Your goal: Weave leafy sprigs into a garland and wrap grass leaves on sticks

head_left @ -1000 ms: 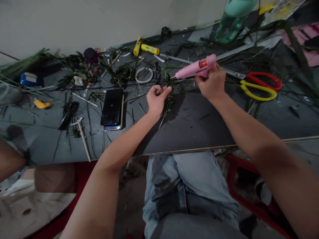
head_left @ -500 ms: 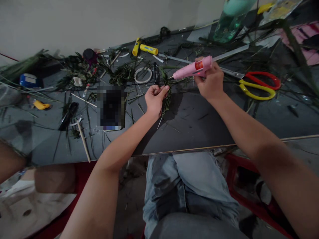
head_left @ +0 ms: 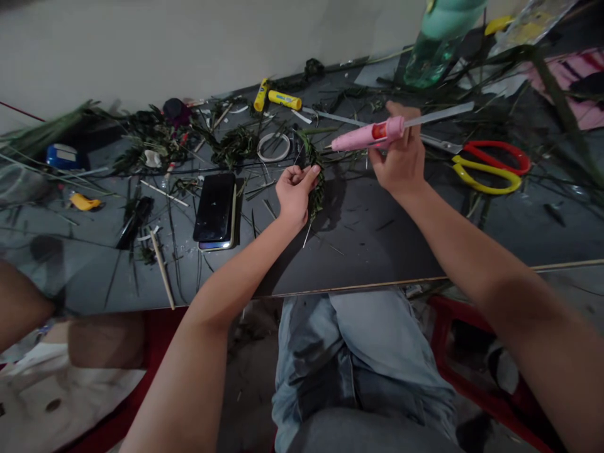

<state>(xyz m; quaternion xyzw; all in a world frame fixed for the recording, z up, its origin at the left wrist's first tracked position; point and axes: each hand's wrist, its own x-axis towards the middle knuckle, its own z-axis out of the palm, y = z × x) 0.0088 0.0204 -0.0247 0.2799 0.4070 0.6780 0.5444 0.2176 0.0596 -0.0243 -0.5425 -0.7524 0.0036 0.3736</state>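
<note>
The dark grey desk is littered with green leaf scraps. Toward its front, a black phone is stacked on another device; farther back, a white ring, two yellow tubes, red-and-yellow-handled scissors and a green bottle are spread.

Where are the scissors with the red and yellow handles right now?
The scissors lie on the right side of the head view, on the dark table, just to the right of the right hand holding the pink glue gun.
</note>
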